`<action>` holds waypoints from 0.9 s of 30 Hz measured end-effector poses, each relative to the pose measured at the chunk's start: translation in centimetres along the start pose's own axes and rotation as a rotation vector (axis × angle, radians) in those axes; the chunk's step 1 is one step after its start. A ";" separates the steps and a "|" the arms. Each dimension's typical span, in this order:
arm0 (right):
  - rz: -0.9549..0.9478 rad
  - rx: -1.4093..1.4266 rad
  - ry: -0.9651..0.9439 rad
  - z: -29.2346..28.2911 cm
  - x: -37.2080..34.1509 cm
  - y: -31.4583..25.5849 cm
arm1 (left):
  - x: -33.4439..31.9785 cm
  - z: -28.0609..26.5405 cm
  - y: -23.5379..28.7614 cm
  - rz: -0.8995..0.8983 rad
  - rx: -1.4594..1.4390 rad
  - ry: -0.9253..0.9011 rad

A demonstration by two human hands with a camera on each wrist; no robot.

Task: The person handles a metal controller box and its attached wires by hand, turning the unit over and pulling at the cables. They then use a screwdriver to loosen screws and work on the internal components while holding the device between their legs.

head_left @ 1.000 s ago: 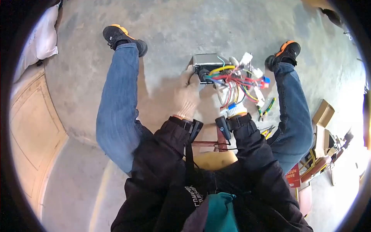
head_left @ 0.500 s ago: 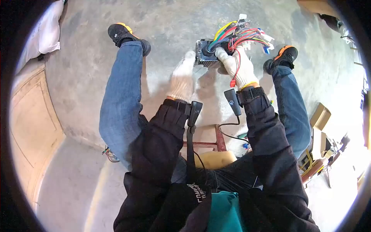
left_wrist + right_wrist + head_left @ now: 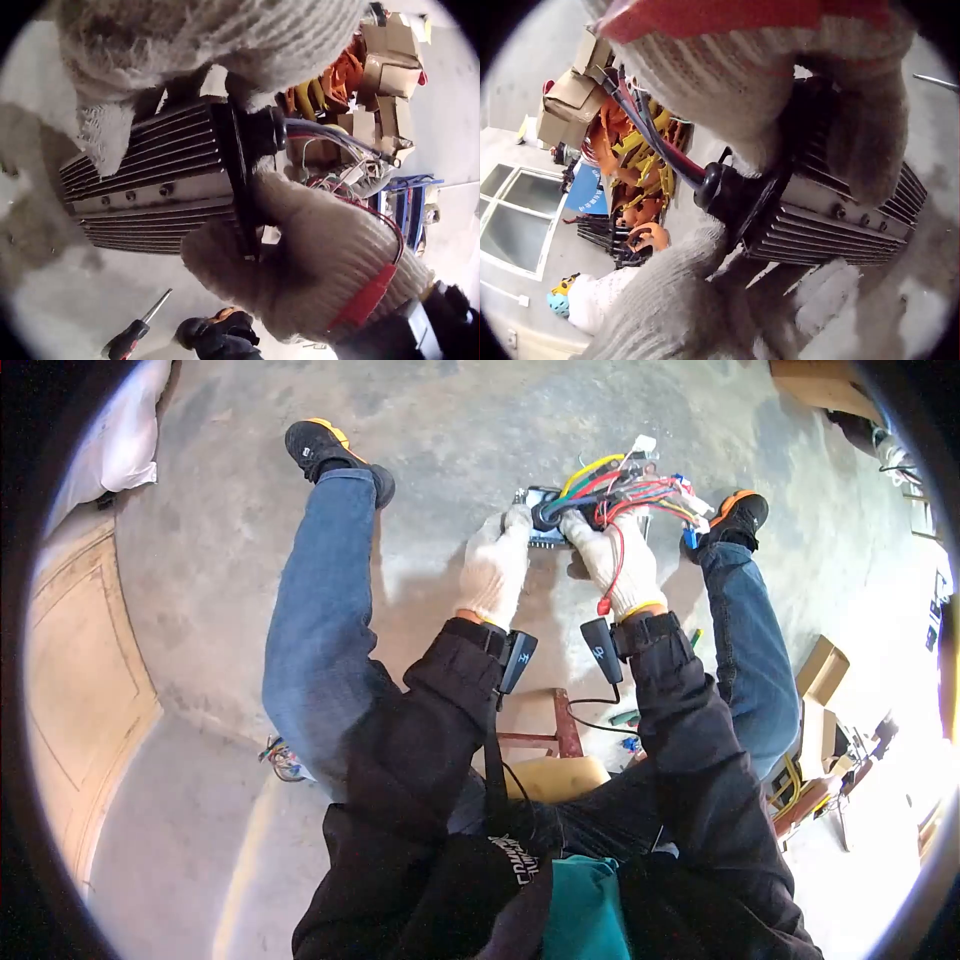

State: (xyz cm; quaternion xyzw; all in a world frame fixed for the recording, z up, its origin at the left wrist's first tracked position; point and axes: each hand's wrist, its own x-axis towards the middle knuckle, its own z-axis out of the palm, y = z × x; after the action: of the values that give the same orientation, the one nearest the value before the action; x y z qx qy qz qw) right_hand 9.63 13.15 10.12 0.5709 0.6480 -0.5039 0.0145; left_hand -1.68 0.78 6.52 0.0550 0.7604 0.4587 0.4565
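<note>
A black, finned motor controller [image 3: 150, 191] is held up over the floor, between the person's legs. Both hands wear white knit gloves. At its left end the left hand [image 3: 495, 565] grips it, fingers along the fins in the left wrist view and thumb near the cable outlet. The right hand [image 3: 622, 558] holds the other side, its thumb beside the black cable grommet [image 3: 721, 187] and its fingers across the fins. A bundle of coloured wires [image 3: 605, 480] with white and blue connectors fans out to the right. One red connector [image 3: 604, 605] dangles over the right wrist.
A screwdriver [image 3: 135, 334] lies on the concrete floor. Behind the left leg is a tangle of wires [image 3: 285, 758]. An open cardboard box [image 3: 825, 670] stands right of the right leg. A reddish stool leg [image 3: 567, 725] shows between the knees.
The controller has moved forward, away from the body, and turned upright. Half a second ago the left hand stood beside it with extended fingers; now it grips the left end.
</note>
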 end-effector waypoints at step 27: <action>-0.026 0.645 -0.034 -0.4 -5.6 11.2 | -2.5 4.3 -2.9 -0.753 -0.906 -0.424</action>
State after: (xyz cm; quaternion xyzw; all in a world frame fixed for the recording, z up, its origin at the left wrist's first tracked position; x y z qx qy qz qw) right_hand 20.25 7.57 6.55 0.5293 0.4618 -0.6930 -0.1625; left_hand 3.89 0.62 5.22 -0.3259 0.3505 0.5223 0.7057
